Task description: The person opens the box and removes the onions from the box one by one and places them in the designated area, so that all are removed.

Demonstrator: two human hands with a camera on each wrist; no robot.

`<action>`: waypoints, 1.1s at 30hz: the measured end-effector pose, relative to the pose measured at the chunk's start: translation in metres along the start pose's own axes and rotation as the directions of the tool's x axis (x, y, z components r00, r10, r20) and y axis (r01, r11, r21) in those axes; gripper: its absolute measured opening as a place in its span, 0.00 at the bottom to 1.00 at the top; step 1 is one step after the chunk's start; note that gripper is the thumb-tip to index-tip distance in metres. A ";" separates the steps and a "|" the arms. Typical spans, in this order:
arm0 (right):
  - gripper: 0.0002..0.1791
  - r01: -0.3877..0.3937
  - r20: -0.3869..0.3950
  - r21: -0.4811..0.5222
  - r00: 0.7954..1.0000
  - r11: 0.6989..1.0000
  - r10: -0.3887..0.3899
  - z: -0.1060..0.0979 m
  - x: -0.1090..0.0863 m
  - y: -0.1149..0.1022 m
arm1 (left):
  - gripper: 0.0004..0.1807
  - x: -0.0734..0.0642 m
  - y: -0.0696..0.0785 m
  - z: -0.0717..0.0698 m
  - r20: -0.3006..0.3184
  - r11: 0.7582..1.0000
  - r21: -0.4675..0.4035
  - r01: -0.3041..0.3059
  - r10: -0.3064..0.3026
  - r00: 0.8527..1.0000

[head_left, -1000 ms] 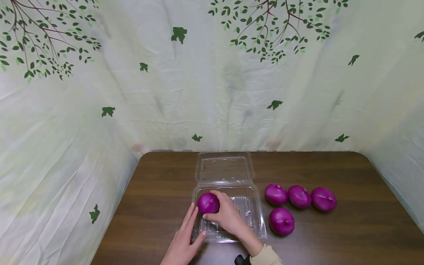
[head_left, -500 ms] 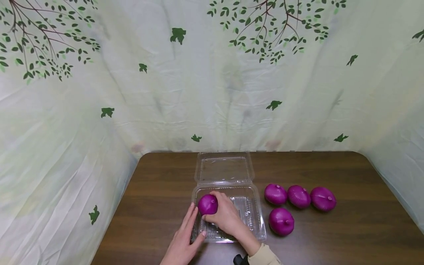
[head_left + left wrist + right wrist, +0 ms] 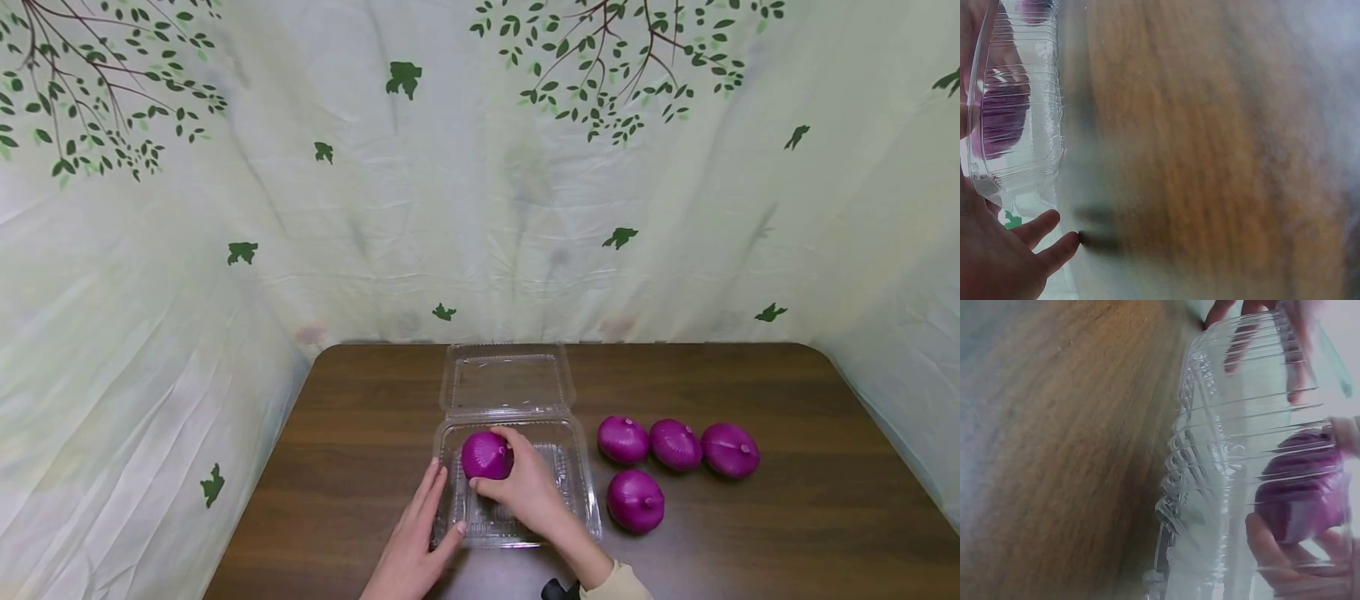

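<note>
My right hand [image 3: 531, 493] grips a red onion [image 3: 482, 455] between thumb and fingers. It holds the onion over the left part of a clear plastic clamshell container [image 3: 561, 468]. Through the ribbed wall in the right wrist view, the onion [image 3: 1300, 494] shows with fingers around it. My left hand [image 3: 411, 540] lies along the container's left side, fingers straight and thumb at the near left corner. In the left wrist view, two fingertips of the left hand [image 3: 1004, 250] reach down to the tabletop beside the container wall [image 3: 1029, 137].
The container's lid [image 3: 510, 382] lies folded back toward the far table edge. Right of the container, three red onions stand in a row [image 3: 677, 445], with another onion [image 3: 636, 502] nearer me. A leaf-patterned cloth [image 3: 525, 208] hangs behind the brown table [image 3: 360, 400].
My right hand has moved the gripped onion a little to the right, away from the left fingertips, and turned its tip rightward. The left hand stays in place.
</note>
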State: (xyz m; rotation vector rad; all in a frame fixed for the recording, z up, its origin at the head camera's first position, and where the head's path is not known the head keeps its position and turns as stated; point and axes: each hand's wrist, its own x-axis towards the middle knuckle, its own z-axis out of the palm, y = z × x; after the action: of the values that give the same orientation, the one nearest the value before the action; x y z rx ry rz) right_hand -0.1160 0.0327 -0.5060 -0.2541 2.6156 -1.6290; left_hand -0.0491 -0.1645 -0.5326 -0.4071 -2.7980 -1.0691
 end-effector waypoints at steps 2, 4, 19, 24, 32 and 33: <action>0.45 0.001 -0.004 0.022 1.000 1.000 -0.001 -0.002 -0.003 0.000 | 0.41 0.000 0.000 0.000 0.003 1.000 0.004 0.008 -0.008 1.000; 0.44 0.004 -0.002 0.041 1.000 0.999 -0.004 -0.004 -0.005 -0.001 | 0.41 0.000 0.001 0.000 0.005 1.000 0.008 0.015 -0.015 1.000; 0.44 -0.051 0.104 0.287 0.994 0.957 0.022 -0.029 -0.026 -0.009 | 0.41 0.000 0.000 0.000 0.012 1.000 0.006 0.019 -0.019 1.000; 0.43 -0.053 0.080 0.304 0.996 0.951 0.030 -0.037 -0.031 -0.008 | 0.41 0.000 0.000 0.000 0.013 1.000 0.007 0.023 -0.023 1.000; 0.42 -0.067 0.044 0.312 0.997 0.948 0.056 -0.056 -0.041 -0.018 | 0.42 -0.001 0.000 0.002 -0.001 1.000 0.005 0.011 -0.011 1.000; 0.42 -0.070 0.033 0.296 0.997 0.953 0.063 -0.058 -0.042 -0.019 | 0.42 -0.001 0.000 0.001 -0.001 1.000 0.004 0.011 -0.011 1.000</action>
State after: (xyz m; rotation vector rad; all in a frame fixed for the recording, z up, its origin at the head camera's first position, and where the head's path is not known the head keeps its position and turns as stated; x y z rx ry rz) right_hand -0.0797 0.0834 -0.4653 -0.1668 2.2913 -1.9494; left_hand -0.0479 -0.1635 -0.5337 -0.3906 -2.8047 -1.0661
